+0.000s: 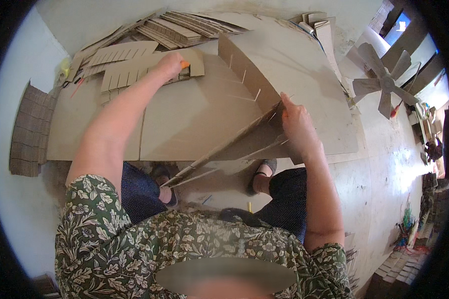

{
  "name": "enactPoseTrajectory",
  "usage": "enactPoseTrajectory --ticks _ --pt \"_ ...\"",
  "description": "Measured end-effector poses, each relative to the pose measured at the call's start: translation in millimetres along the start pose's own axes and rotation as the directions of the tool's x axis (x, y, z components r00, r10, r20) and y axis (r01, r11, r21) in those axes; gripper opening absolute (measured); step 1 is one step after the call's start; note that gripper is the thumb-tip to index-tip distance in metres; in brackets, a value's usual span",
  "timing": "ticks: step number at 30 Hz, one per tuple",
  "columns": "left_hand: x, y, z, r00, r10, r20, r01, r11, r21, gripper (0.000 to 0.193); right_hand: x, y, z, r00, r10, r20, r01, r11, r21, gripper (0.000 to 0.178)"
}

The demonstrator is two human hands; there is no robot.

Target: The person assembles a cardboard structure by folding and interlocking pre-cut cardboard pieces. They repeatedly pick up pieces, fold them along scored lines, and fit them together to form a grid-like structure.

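Note:
My left hand (170, 66) reaches over flat cardboard pieces with cut slots (127, 70) on the far left of the board. Its fingers are closed, and a small orange thing (185, 65) shows at them; what they grip is partly hidden. My right hand (299, 124) grips a long slotted cardboard strip (224, 144) that slants down toward my feet, the index finger stretched along its top end. Another slotted cardboard strip (249, 74) stands on edge beyond that hand, and the two meet near my fingertips.
A flat cardboard-coloured board (184, 134) lies before me. Stacked cardboard strips (179, 30) rest against the back wall, and a cardboard stack (32, 129) stands at the left wall. A grey fan (385, 82) is at the right. My feet (264, 172) are below the board's near edge.

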State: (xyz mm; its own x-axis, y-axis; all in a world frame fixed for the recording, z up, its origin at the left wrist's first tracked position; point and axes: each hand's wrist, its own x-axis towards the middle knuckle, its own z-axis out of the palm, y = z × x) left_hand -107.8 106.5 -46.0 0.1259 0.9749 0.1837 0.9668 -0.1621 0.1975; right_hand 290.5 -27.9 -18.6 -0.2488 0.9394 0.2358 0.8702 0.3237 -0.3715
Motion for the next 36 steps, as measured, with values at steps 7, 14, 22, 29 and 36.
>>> enactPoseTrajectory --ticks 7,14,22,29,36 --pt "19 36 -19 0.988 -0.142 0.069 0.156 0.931 -0.328 0.03 -17 10 3 0.995 0.021 -0.101 -0.013 0.997 0.077 0.028" --pt "17 76 -8 0.946 -0.173 0.274 0.308 0.745 -0.592 0.027 -42 -22 -22 0.961 -0.031 -0.275 0.079 0.983 0.165 0.017" --pt "0 133 51 0.954 0.299 -0.016 -0.27 0.838 -0.474 0.034 -31 -18 -11 0.959 -0.095 -0.266 0.132 0.984 0.122 0.027" --pt "-8 151 39 0.982 0.164 0.096 -0.112 0.907 -0.406 0.03 -33 -12 -12 0.914 -0.145 -0.378 0.207 0.97 0.128 0.022" --pt "-22 163 26 0.994 0.053 0.101 -0.008 0.915 -0.402 0.026 -32 -9 -14 0.929 -0.132 -0.347 0.185 0.975 0.124 0.02"
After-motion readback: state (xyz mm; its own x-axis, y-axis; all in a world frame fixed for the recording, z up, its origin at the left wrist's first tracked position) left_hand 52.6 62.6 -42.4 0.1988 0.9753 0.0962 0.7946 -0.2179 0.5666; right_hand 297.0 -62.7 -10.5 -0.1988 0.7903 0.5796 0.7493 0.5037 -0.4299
